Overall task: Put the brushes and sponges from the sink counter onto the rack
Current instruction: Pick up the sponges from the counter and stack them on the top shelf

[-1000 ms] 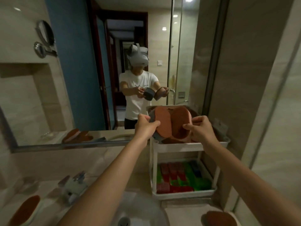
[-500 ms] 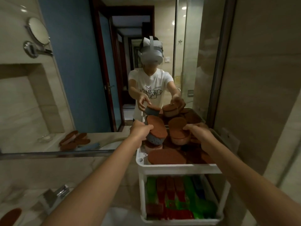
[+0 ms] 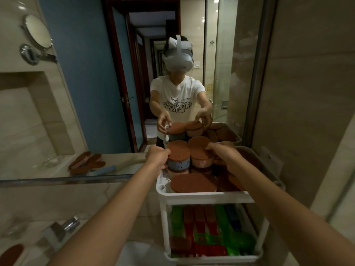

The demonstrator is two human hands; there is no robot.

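Left grip (image 3: pixel 158 156) curled round blue sponge (image 3: pixel 178 163); right grip (image 3: pixel 223 155) curled round pink sponge (image 3: pixel 199 150). Both sponges held level, brown faces up, side by side over rack (image 3: pixel 201 196) top tray, probably for neat stacking on sponges there. Another sponge (image 3: pixel 11 253) waits on counter (image 3: pixel 17 231).

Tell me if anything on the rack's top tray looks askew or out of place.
Nothing spilled or damaged. The top tray is heaped: the left hand holds a blue sponge stacked on another; the right hand holds a pink sponge beside it.
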